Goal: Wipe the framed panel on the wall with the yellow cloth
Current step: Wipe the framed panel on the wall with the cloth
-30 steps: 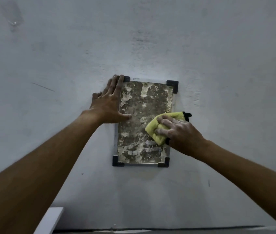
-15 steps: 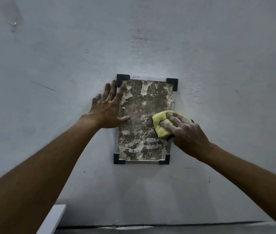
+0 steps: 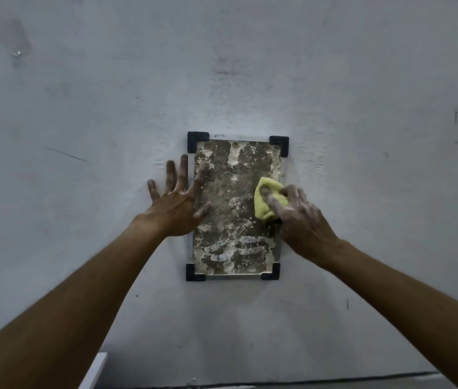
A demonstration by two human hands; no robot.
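The left hand [image 3: 176, 204] lies flat with spread fingers across the left edge of the framed panel [image 3: 232, 248] on the grey wall [image 3: 362, 80], while the right hand [image 3: 298, 220] presses a bunched yellow cloth [image 3: 265, 202] against its right side.

The left hand [image 3: 176, 204] is lower now. A second ago its fingers covered the top left corner of the framed panel [image 3: 233, 192]. Now that corner shows, and the fingers spread wide. The yellow cloth [image 3: 260, 207] looks smaller, balled up under the right hand [image 3: 303, 223], and sits a bit higher.
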